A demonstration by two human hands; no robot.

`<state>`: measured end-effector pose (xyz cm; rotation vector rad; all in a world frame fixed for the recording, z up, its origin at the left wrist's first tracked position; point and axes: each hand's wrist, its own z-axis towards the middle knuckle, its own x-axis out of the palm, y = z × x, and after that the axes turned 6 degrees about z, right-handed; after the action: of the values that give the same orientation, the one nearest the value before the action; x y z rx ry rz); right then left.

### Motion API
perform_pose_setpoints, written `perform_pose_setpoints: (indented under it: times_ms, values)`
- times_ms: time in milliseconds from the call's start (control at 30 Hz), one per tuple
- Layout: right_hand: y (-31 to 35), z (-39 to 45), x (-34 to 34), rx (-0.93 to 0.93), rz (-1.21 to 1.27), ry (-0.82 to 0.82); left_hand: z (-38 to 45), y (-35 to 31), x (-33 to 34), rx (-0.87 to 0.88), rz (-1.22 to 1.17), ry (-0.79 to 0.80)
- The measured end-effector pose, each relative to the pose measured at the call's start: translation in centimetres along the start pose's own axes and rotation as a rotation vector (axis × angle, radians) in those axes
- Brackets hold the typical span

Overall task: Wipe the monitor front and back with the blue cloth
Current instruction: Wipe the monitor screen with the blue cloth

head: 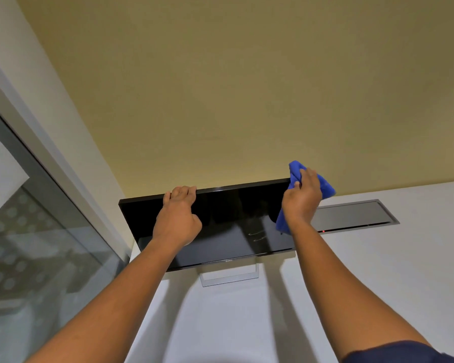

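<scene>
On the desk (378, 271), monitor (220, 226) long axis left-right; both hands' fingers clamp edge, cloth (325, 184)

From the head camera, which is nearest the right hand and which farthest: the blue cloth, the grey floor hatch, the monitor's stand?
1. blue cloth: gripped in the right hand, at the monitor's right top corner.
2. grey floor hatch: just right of that hand.
3. monitor's stand: below the screen, to the left.

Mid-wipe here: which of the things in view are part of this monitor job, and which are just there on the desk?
Part of the job:
- monitor, dark screen
- blue cloth, at the monitor's top right corner
- right hand, gripping the cloth
- left hand, fingers hooked over the monitor's top edge

Just there:
- white desk
- grey cable hatch in the desk
- glass partition on the left
</scene>
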<state>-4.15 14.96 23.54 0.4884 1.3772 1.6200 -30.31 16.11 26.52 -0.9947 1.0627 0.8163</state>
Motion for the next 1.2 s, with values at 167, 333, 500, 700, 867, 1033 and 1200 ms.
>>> perform_pose_setpoints:
  times_ms: [167,333,500,700,867,1033,1200]
  values:
    - [-0.1,-2.2,1.3,0.070,0.132,-0.168,0.5,-1.4,0.9,0.104,0.080,0.032]
    - [-0.8,-4.8,2.3,-0.102,0.031,0.061,1.6,-3.6,1.7,0.174,0.105,0.046]
    - [-2.1,-4.0,1.2,-0.064,0.145,0.072,2.4,-5.4,2.3,0.181,0.057,0.045]
    - [-2.8,0.2,-0.6,0.232,0.239,-0.157,2.6,-5.7,2.5,0.149,0.022,0.050]
    - [-3.3,-1.4,0.5,0.130,0.158,-0.021,2.7,-6.2,2.0,0.124,0.004,0.039]
    - [-3.1,-1.7,0.9,0.061,0.177,-0.090,2.5,-6.1,2.2,0.118,0.005,0.012]
    - [-1.1,1.2,1.1,0.055,0.170,-0.206,2.4,-6.4,1.9,0.111,-0.002,0.022]
